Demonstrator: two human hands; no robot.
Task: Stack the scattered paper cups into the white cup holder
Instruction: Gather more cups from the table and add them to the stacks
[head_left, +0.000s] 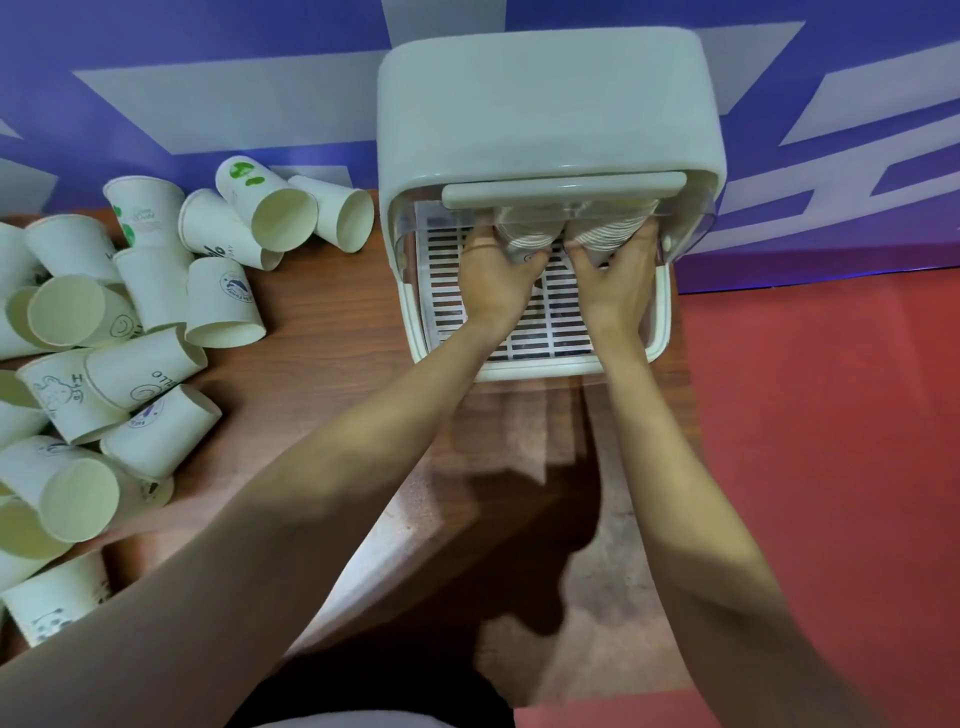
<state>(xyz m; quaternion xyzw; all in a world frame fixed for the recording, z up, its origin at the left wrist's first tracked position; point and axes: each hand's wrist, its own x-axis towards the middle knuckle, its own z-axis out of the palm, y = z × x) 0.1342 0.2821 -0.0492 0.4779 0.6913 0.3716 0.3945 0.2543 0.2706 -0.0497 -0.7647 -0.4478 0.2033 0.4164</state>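
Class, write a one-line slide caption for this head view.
Both hands grip cup stacks inside the white holder.

There is one view only, from a camera on the person's head, looking forward and steeply down over both forearms. It sits close: the arms fill the lower frame. The white cup holder (545, 119) lies upper centre against the blue wall (156, 52), the wooden table (332, 332) across the middle, wide-angle bending the edges.

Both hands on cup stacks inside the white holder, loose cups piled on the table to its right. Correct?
Wrong side. In the head view the loose cups lie left of the white holder. The rest stands: left hand and right hand each on cup stacks inside it.
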